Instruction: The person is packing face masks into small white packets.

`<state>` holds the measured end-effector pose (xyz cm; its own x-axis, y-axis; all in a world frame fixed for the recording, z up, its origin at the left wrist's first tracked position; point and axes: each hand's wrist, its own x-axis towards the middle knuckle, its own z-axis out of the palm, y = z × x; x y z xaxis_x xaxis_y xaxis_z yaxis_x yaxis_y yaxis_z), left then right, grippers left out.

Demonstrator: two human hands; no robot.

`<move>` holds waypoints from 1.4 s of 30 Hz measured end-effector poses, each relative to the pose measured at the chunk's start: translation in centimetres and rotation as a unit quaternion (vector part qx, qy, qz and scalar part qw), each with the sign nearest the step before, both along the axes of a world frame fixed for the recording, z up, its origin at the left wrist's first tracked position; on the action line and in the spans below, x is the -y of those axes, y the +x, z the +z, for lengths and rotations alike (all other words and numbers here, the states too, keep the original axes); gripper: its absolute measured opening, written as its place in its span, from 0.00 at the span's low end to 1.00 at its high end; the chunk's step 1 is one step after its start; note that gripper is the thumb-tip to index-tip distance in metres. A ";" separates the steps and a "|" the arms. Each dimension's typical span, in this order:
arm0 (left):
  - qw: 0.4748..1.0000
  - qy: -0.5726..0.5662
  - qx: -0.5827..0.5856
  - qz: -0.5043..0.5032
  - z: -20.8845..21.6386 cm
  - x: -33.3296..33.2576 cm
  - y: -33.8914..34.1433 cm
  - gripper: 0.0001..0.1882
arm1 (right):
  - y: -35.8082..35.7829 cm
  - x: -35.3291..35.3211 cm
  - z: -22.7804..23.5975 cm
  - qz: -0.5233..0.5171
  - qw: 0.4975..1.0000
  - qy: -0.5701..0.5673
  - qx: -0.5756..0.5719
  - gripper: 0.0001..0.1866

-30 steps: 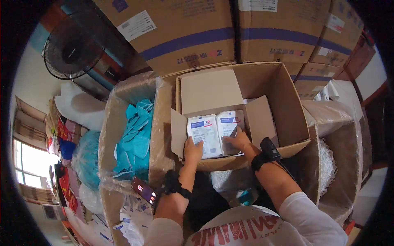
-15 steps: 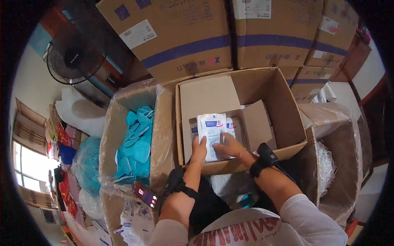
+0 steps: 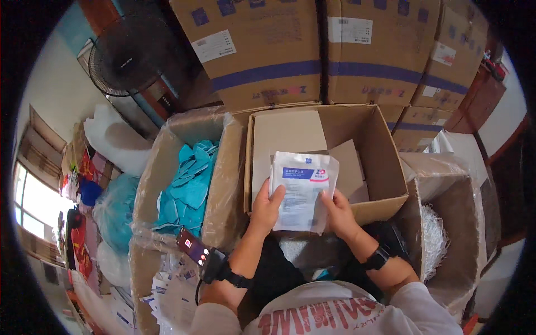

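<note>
Both hands hold a small stack of white pouches (image 3: 303, 195) with a blue panel and a pink mark, upright above the near edge of an open carton (image 3: 385, 207). My left hand (image 3: 266, 209) grips the left edge, thumb on the front. On the right edge, my right hand (image 3: 341, 216) does the same, its fingers partly hidden behind. A second pouch edge shows at the right, behind the front one. Within the carton, cardboard flaps (image 3: 347, 162) stand up; its lower inside is mostly covered by the pouches.
Left stands a plastic-lined carton (image 3: 228, 162) of teal folded masks (image 3: 187, 190). Nearer lie loose white pouches (image 3: 170, 290) and a phone (image 3: 192, 247). On the right, another lined carton (image 3: 455, 192) adjoins white stringy material (image 3: 434, 240). Stacked closed cartons (image 3: 262, 50) and a fan (image 3: 120, 64) are behind.
The pouches have come up out of the carton toward me. My right hand has moved from their front to their right edge. The view has shifted slightly.
</note>
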<state>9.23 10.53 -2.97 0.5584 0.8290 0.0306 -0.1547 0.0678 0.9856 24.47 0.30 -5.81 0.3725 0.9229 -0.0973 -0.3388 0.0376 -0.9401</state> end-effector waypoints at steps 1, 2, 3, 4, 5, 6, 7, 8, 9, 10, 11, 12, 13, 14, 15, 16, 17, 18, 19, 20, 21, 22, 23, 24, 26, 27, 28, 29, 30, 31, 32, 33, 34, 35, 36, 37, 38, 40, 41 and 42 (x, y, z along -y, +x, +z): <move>1.000 0.026 0.002 0.000 0.5 0.5 -0.1 0.22 | 0.1 1.1 0.2 0.044 0.999 -0.010 0.011 0.18; 0.998 0.049 -0.026 -0.008 0.7 0.9 -0.5 0.21 | 0.4 2.4 0.5 0.088 0.996 -0.021 0.022 0.20; 0.996 0.071 -0.058 -0.016 0.9 1.3 -1.1 0.21 | 0.7 3.6 0.8 0.131 0.990 -0.033 0.030 0.21; 0.991 0.093 -0.090 -0.024 1.1 1.7 -1.8 0.20 | 1.2 4.5 1.3 0.172 0.983 -0.017 0.057 0.22; 0.988 0.093 -0.110 -0.059 1.6 2.0 -2.3 0.19 | 1.9 5.4 1.9 0.211 0.974 -0.001 0.084 0.23; 0.983 0.089 -0.131 -0.095 2.3 2.5 -2.8 0.18 | 2.3 6.2 2.6 0.249 0.962 0.011 0.108 0.24; 0.976 0.082 -0.153 -0.131 3.1 3.2 -3.3 0.18 | 2.4 6.7 3.5 0.221 0.967 0.037 0.122 0.24; 0.959 0.139 -0.198 -0.146 4.5 3.9 -3.4 0.18 | 2.8 6.9 4.8 0.192 0.970 0.062 0.137 0.24; 0.938 0.201 -0.215 -0.182 5.5 4.5 -3.4 0.17 | 3.0 7.1 6.0 0.162 0.971 0.084 0.151 0.24; 0.911 0.262 -0.235 -0.214 6.4 5.1 -3.5 0.17 | 2.8 7.1 6.9 0.200 0.962 0.080 0.168 0.21; 0.879 0.322 -0.252 -0.244 7.0 5.7 -3.6 0.17 | 2.3 6.9 7.9 0.238 0.950 0.076 0.186 0.19; 0.865 0.334 -0.270 -0.258 7.6 6.1 -3.7 0.16 | 1.8 6.8 8.7 0.276 0.936 0.074 0.206 0.17; 0.850 0.347 -0.287 -0.272 8.0 6.5 -3.6 0.16 | 1.2 7.2 9.4 0.264 0.926 0.044 0.267 0.14; 0.835 0.360 -0.303 -0.286 8.1 7.0 -3.8 0.16 | 0.7 7.6 9.9 0.253 0.910 0.014 0.327 0.12; 0.837 0.365 -0.310 -0.265 8.1 7.4 -3.8 0.15 | 0.3 7.8 10.2 0.241 0.890 -0.014 0.387 0.10; 0.839 0.369 -0.316 -0.243 8.0 7.9 -3.8 0.14 | -0.5 8.1 10.0 0.181 0.892 0.045 0.412 0.11; 0.841 0.373 -0.323 -0.221 7.9 8.3 -3.9 0.13 | -0.8 8.5 9.5 0.183 0.885 0.035 0.427 0.11; 0.814 0.424 -0.333 -0.215 7.5 8.5 -4.2 0.12 | -1.2 8.9 8.8 0.186 0.878 0.024 0.441 0.11; 0.785 0.473 -0.342 -0.208 6.8 8.8 -4.5 0.11 | -1.6 9.1 8.5 0.188 0.870 0.014 0.456 0.11; 0.753 0.520 -0.350 -0.201 6.3 9.0 -4.8 0.11 | -1.5 9.3 8.6 0.235 0.861 0.007 0.452 0.12; 0.746 0.529 -0.342 -0.216 5.8 9.5 -5.1 0.10 | -1.4 9.3 8.6 0.282 0.841 0.009 0.462 0.13; 0.739 0.538 -0.335 -0.231 5.4 9.9 -5.3 0.09 | -1.2 9.1 8.6 0.328 0.819 0.011 0.471 0.14; 0.731 0.546 -0.327 -0.246 5.1 10.4 -5.4 0.08 | -1.2 9.1 8.5 0.373 0.795 0.013 0.478 0.15; 0.738 0.536 -0.316 -0.261 4.9 10.6 -5.4 0.08 | -1.6 9.1 7.9 0.373 0.776 0.039 0.507 0.16; 0.737 0.499 -0.346 -0.297 4.6 10.7 -5.6 0.08 | -2.1 9.3 7.5 0.388 0.736 0.033 0.553 0.15; 0.735 0.482 -0.361 -0.312 4.5 10.6 -5.7 0.08 | -2.2 9.2 7.5 0.394 0.714 0.031 0.578 0.15; 0.770 0.420 -0.351 -0.328 4.2 10.5 -5.9 0.08 | -2.4 9.2 7.2 0.370 0.701 0.071 0.606 0.14; 0.801 0.356 -0.340 -0.341 3.6 10.2 -6.2 0.09 | -2.6 9.2 6.8 0.345 0.685 0.111 0.632 0.13; 0.827 0.290 -0.328 -0.353 3.0 10.0 -6.4 0.10 | -2.7 9.2 6.4 0.318 0.668 0.150 0.655 0.12; 0.863 0.211 -0.289 -0.357 2.3 10.0 -6.5 0.10 | -2.7 9.0 6.2 0.306 0.655 0.163 0.671 0.12; 0.891 0.130 -0.247 -0.358 1.5 10.1 -6.5 0.11 | -2.7 8.8 6.1 0.292 0.642 0.176 0.686 0.11; 0.912 0.048 -0.204 -0.353 0.5 10.1 -6.5 0.12 | -2.7 8.5 5.9 0.281 0.628 0.190 0.701 0.11; 0.924 0.022 -0.181 -0.336 -0.7 10.3 -6.6 0.13 | -2.8 8.4 5.7 0.280 0.615 0.202 0.708 0.11; 0.934 -0.005 -0.158 -0.319 -2.3 10.6 -6.6 0.14 | -2.8 8.4 5.5 0.280 0.602 0.214 0.716 0.11; 0.942 -0.032 -0.133 -0.306 -4.0 11.0 -6.7 0.15 | -2.8 8.7 5.3 0.279 0.591 0.221 0.724 0.11; 0.958 -0.048 -0.138 -0.248 -5.6 11.2 -7.0 0.15 | -3.3 8.9 5.3 0.281 0.586 0.242 0.720 0.12; 0.969 -0.064 -0.142 -0.190 -7.3 11.5 -7.3 0.15 | -4.3 9.2 5.5 0.283 0.582 0.263 0.716 0.12; 0.976 -0.063 -0.147 -0.148 -9.0 11.7 -8.1 0.14 | -5.0 9.9 4.9 0.283 0.586 0.286 0.703 0.12; 0.975 -0.034 -0.170 -0.142 -9.7 11.1 -8.4 0.14 | -4.9 10.6 4.7 0.285 0.600 0.275 0.695 0.11; 0.973 -0.004 -0.192 -0.131 -10.2 10.5 -8.7 0.14 | -4.9 11.2 4.8 0.290 0.611 0.267 0.686 0.11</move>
